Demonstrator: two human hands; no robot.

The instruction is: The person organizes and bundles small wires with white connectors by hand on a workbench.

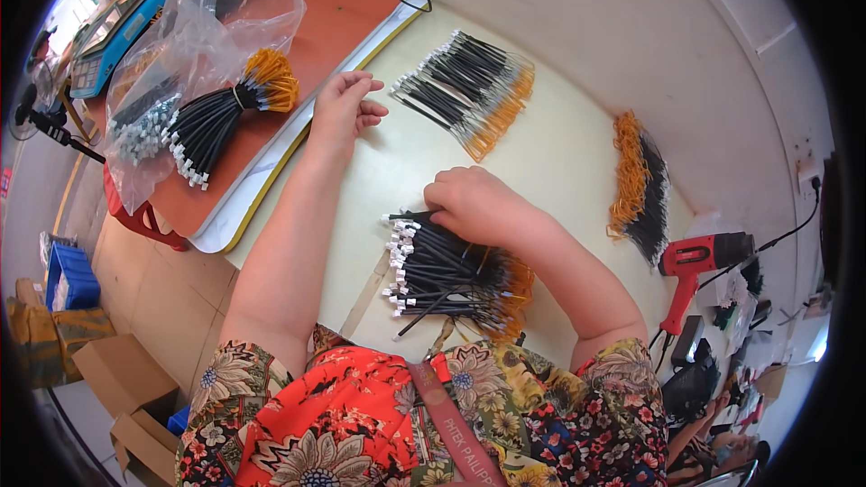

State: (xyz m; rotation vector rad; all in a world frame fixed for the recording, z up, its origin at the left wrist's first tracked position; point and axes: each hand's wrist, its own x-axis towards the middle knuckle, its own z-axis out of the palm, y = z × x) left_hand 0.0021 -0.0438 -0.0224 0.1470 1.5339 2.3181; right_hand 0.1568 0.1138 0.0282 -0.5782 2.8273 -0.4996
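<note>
My right hand (476, 206) is closed at the far side of a thick pile of short black wire harnesses (446, 261) near my body. One black harness (413, 215) with a white connector sticks out from under its fingertips. The pile's white connectors face left, and its yellow wire loops face right. Further left, my left hand (347, 113) hovers by the table edge, its fingers loosely bent and apart, with nothing visible in them. Beyond it, similar harnesses lie side by side in rows (465, 90), white ends at the upper left and yellow loops at the lower right.
Another harness stack (642, 185) lies at the right by the wall, near a red heat gun (690, 257). On the brown-red surface (352, 4) at left are a tied harness bundle (216, 122), a clear plastic bag (144, 72) and a blue device (113, 41). Cardboard boxes (126, 374) stand below.
</note>
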